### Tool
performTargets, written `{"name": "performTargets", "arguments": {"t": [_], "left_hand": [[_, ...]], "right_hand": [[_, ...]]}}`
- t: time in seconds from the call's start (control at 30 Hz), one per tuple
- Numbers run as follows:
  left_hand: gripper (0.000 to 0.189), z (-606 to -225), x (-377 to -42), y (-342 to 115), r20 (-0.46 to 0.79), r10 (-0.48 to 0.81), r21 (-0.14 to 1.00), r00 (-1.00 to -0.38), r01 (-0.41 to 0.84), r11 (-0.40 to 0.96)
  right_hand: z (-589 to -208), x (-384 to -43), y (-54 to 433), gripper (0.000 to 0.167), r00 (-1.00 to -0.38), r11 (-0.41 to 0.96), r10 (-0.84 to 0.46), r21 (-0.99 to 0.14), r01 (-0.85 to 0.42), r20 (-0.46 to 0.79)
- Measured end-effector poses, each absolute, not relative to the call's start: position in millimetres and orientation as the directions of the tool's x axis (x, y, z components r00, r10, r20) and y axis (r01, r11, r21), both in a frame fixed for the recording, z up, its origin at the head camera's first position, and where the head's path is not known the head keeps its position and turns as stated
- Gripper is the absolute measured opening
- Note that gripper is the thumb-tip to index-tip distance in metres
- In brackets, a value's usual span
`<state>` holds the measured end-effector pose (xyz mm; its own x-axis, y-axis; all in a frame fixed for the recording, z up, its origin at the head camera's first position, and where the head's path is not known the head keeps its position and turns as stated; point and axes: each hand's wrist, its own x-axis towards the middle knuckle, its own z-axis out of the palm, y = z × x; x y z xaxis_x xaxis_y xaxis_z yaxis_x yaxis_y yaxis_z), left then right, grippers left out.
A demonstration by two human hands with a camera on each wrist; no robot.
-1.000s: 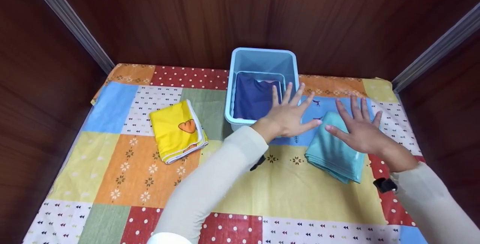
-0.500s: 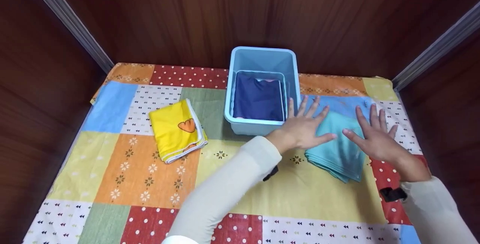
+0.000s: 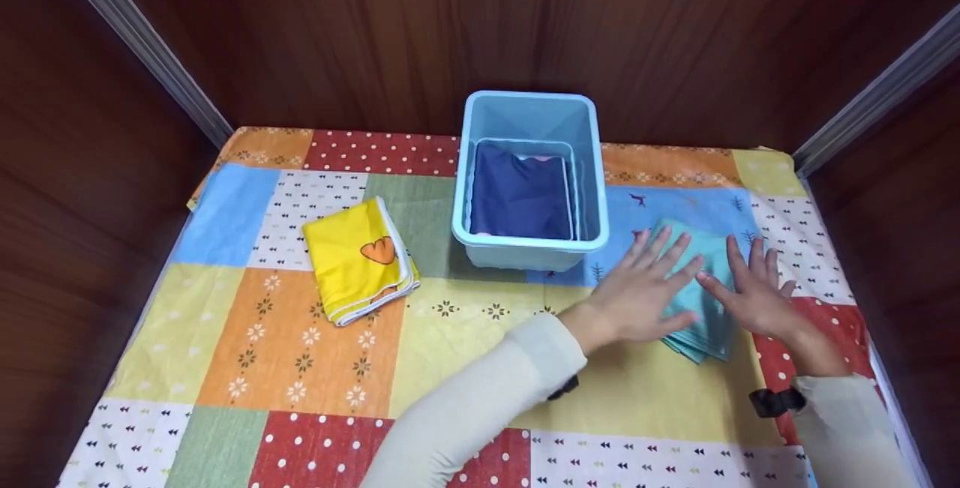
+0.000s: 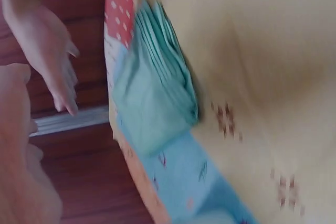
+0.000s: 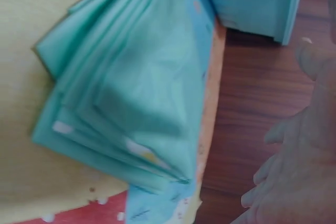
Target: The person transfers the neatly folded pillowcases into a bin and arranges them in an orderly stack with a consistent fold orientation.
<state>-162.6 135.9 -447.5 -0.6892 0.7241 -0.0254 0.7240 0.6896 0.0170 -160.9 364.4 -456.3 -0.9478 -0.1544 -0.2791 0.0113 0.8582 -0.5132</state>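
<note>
Has shifted left hand (image 3: 637,299) away from the bin (image 3: 525,258), now flanking, with right hand (image 3: 761,306), the teal cloth (image 3: 713,323) folded on the tablecloth (image 3: 439,345), straight-fingered and gripping nothing, so apparently lined up with it but without hold yet.

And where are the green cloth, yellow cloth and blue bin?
Green cloth (image 5: 144,74), right wrist view: upper face.
Yellow cloth (image 3: 349,264), head view: upper face.
Blue bin (image 3: 525,257), head view: front wall.

It's a booth-like space here: dark brown wood-grain panels (image 3: 405,31) and grey metal corner strips (image 3: 139,46) surround multicoloured patchwork cloth (image 3: 285,353).
</note>
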Motion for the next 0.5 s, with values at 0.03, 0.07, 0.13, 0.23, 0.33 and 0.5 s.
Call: {"name": "performTargets", "arguments": {"t": [0.03,0.07,0.13,0.23,0.33,0.5], "left_hand": [[0.077,-450,-160,138,-0.031,0.730,0.040,-0.683,0.729,0.683],[0.077,-453,-157,140,-0.043,0.728,0.057,-0.684,0.726,0.685],[0.076,-460,-154,142,-0.066,0.718,0.069,-0.693,0.714,0.696],[0.076,-469,-152,144,-0.102,0.704,0.083,-0.703,0.699,0.711],[0.076,-478,-153,144,-0.129,0.685,0.118,-0.717,0.675,0.728],[0.076,-493,-157,144,-0.171,0.642,0.204,-0.748,0.611,0.765]], "right_hand": [[-459,-161,366,0.096,-0.948,0.858,-0.149,-0.514,0.018,-0.282],[-461,-161,367,0.097,-0.948,0.859,-0.142,-0.512,0.024,-0.284],[-465,-160,368,0.098,-0.948,0.857,-0.132,-0.514,0.037,-0.289],[-470,-158,372,0.098,-0.948,0.859,-0.116,-0.509,0.054,-0.297],[-475,-157,375,0.097,-0.947,0.859,-0.099,-0.506,0.074,-0.305],[-482,-156,377,0.098,-0.943,0.859,-0.078,-0.501,0.101,-0.323]]}}
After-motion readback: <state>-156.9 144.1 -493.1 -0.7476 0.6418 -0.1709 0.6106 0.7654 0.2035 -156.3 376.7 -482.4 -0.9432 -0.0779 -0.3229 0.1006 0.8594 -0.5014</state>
